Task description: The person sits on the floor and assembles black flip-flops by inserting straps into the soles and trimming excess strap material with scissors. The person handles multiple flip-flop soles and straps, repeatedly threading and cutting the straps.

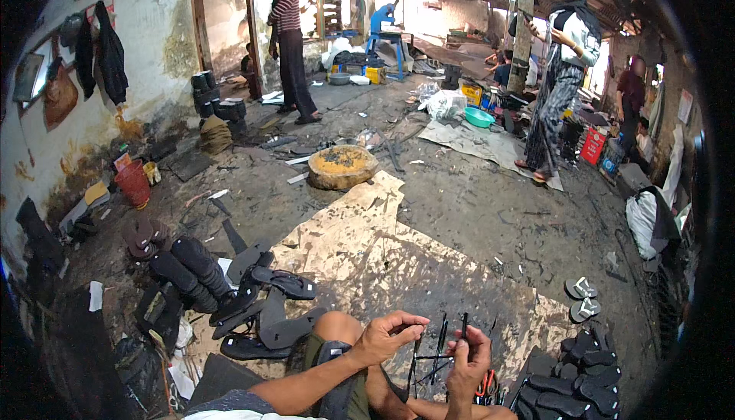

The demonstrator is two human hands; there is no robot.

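My right hand (468,364) is closed around a short black strip (465,325), which stands upright above the fingers. To its left, my left hand (387,339) pinches thumb and fingertips together. A thin dark line runs down just below that pinch; I cannot tell whether it is held or lies behind. Several narrow black strips (440,343) lie on the ground sheet between and beyond my hands. Beside my right wrist are scissors with orange-red handles (486,383). A dark sandal (334,352) with a small white label rests against my leg, near my left forearm.
Dark sandals are heaped at the right (574,378); more sandals and soles (287,320) lie at the left. A grey-and-white pair (583,299) sits farther right. Beyond the stained sheet (344,225) stands a round wooden block (342,167). Several people stand or sit farther back.
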